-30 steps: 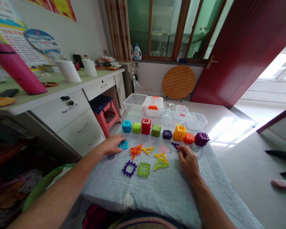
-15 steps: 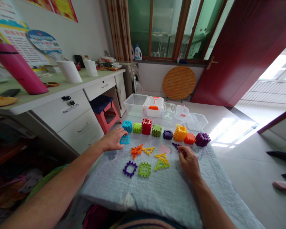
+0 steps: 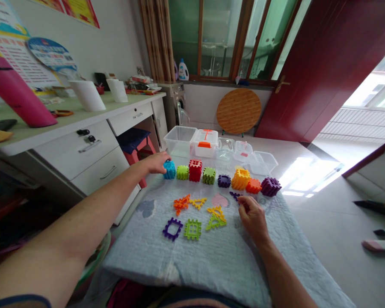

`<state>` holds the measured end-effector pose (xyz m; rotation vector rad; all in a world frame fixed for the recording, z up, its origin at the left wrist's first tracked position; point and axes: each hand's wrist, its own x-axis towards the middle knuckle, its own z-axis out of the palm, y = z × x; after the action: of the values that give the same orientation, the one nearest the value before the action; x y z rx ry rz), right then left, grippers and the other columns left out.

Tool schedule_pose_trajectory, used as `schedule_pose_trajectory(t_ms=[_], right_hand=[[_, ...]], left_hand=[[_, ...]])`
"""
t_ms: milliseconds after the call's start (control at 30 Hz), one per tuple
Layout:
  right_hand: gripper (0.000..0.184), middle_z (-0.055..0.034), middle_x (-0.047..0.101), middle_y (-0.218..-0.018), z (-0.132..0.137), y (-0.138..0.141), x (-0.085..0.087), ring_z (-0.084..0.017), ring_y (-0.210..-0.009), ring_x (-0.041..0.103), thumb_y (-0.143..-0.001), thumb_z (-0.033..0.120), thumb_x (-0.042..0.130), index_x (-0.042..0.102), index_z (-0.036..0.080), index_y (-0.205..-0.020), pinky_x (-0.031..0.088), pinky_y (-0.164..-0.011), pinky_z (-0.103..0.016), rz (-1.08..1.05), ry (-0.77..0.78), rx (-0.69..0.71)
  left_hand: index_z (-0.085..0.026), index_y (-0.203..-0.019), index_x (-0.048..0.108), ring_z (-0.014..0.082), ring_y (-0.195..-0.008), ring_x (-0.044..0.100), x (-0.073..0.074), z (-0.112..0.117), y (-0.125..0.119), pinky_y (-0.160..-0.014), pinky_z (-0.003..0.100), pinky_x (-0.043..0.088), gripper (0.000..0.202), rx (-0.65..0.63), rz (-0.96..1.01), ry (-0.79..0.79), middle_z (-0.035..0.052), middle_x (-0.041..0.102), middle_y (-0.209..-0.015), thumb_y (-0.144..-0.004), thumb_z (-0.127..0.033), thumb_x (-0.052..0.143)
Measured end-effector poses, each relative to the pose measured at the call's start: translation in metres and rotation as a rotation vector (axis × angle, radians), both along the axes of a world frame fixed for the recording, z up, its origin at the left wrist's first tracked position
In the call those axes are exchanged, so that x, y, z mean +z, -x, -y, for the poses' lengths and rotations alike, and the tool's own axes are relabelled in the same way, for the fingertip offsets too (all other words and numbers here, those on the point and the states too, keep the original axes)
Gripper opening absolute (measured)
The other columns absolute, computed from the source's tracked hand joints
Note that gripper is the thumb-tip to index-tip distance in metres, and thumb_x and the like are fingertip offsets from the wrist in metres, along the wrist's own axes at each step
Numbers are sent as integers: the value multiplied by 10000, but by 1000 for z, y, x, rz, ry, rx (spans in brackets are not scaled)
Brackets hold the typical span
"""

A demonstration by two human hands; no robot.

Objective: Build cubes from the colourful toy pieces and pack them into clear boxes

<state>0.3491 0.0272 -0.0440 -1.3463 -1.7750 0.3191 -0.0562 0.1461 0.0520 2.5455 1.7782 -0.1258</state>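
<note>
On a pale blue quilt (image 3: 211, 256) stands a row of toy cubes built from toothed plastic tiles. My left hand (image 3: 156, 162) reaches to the blue cube (image 3: 171, 172) at the row's left end, fingers closed on a blue tile pressed against it. Green (image 3: 182, 172), red (image 3: 195, 170) and other cubes follow to the right, ending in a purple cube (image 3: 270, 186). My right hand (image 3: 252, 214) rests on the quilt with fingers curled on a small purple tile (image 3: 235, 195). Loose flat tiles lie between my hands: an orange triangle (image 3: 181, 203), a purple square (image 3: 172, 229), a green square (image 3: 193, 229).
Clear plastic boxes (image 3: 179, 139), one with an orange latch (image 3: 205, 144), stand behind the cubes. A white desk with drawers (image 3: 90, 145) and a red stool (image 3: 133, 149) are at the left. Tiled floor (image 3: 333, 222) lies to the right of the quilt.
My left hand lifted the blue tile off the quilt and carried it away from me to the blue cube. My right hand stayed in place.
</note>
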Motion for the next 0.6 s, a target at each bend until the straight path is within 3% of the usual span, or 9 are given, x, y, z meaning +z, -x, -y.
schedule_pose_trajectory(t_ms=[367, 600], right_hand=[[205, -48, 632, -832, 0, -1, 2, -175, -736, 586, -778, 141, 460, 625, 179, -892, 460, -698, -285, 4, -11, 8], [198, -40, 620, -803, 0, -1, 3, -168, -715, 571, -778, 138, 455, 622, 179, -875, 455, -685, -276, -4, -21, 7]], left_hand=[[-129, -1070, 627, 239, -930, 605, 0, -10, -4, -800, 273, 476, 517, 13, -37, 76, 98, 613, -1039, -559, -191, 576], [-119, -1263, 516, 271, -1061, 575, -7, -12, -5, -871, 285, 461, 762, 23, -11, 114, 130, 580, -1196, -528, -270, 652]])
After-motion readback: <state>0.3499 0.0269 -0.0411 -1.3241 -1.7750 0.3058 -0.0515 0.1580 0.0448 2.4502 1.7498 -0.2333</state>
